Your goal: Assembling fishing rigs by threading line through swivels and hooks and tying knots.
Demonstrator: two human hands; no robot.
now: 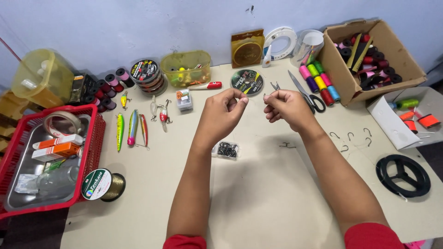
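Above the pale beige worktop (258, 198), pinching something very small between raised fingertips: left hand (222, 110) closed thumb to forefinger, right hand (285, 106) curled shut likewise, the two nearly meeting. Too fine to make out what is being gripped; possibly a small hook or a strand of thin line, not clear enough to say.

Taking the small clear plastic box of dark hooks (227, 150) as the landmark: sitting just below the left wrist, lying open. Further right of it, resting a single dark treble hook (287, 145), and well beyond that, several loose dark single hooks (350, 139) scattered. Behind the box, past both hands, lying a round flat spool of line with a dark label (247, 81) and black-handled steel scissors (308, 94). Left of the box, lined up, slim painted fishing lures (132, 128) in green, yellow and red. Far left, sitting a red plastic basket (94, 138) around a metal tray.

Judging the risks: letting the tiny piece slip from such a light pinch, dropping it among the loose hooks and losing it there; pricking a fingertip on a sharp point while working so close; knocking the open box with the left forearm and spilling its contents.
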